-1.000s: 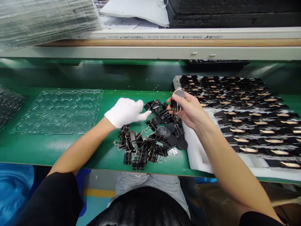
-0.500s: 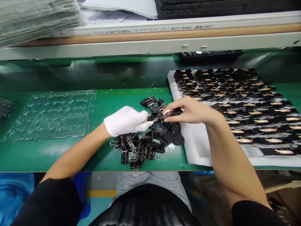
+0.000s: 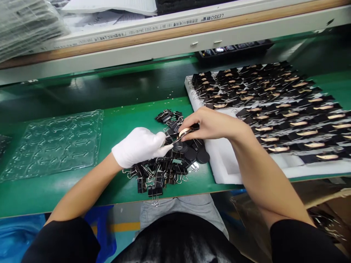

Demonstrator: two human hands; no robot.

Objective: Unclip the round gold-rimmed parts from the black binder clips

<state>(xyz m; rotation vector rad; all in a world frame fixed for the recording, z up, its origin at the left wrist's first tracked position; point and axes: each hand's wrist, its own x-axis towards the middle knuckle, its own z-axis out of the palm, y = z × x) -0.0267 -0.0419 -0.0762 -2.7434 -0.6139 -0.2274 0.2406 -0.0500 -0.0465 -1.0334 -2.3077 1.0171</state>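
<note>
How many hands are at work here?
2: the gloved left hand, by the pile of clips, and the bare right hand, facing it, holding a round piece. No other hand shows.

White glove (image 3: 137, 148), black sleeves (image 3: 64, 239)

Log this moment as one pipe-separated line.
left hand: gloved, close beside round piece | right hand: bare, pinching round piece | nearby: binder clips piled on green table | right side: white foam tray

Round gold-edged piece (image 3: 184, 132) — tilted, in right hand (image 3: 206, 124)
</note>
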